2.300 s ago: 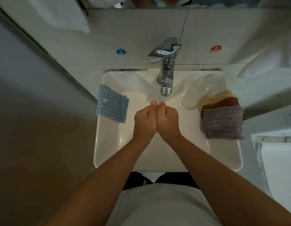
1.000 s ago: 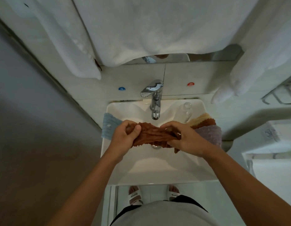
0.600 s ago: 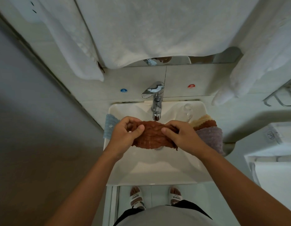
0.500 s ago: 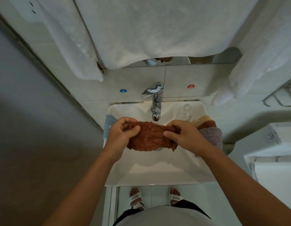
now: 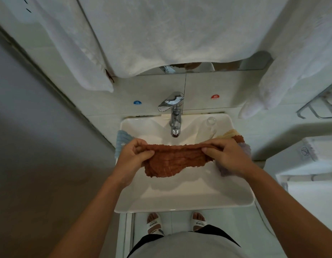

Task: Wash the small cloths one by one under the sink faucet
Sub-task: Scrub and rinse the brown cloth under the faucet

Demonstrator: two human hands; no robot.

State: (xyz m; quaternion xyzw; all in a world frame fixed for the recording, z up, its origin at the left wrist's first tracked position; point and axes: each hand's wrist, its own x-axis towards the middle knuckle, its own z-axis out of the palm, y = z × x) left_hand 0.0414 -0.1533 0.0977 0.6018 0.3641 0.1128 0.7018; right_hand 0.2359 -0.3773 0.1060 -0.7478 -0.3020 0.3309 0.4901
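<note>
Fingers of the left hand [image 5: 133,157] and right hand [image 5: 228,157] curl around opposite ends of the rust-brown cloth [image 5: 175,161], stretching it between them over the white sink [image 5: 182,199], just in front of the chrome faucet [image 5: 173,116]. A blue cloth [image 5: 122,138] drapes on the sink's left rim; a stack of cloths [image 5: 236,138] and a clear glass [image 5: 209,125] sit on its right. White towels [image 5: 170,32] hang on the wall above.
</note>
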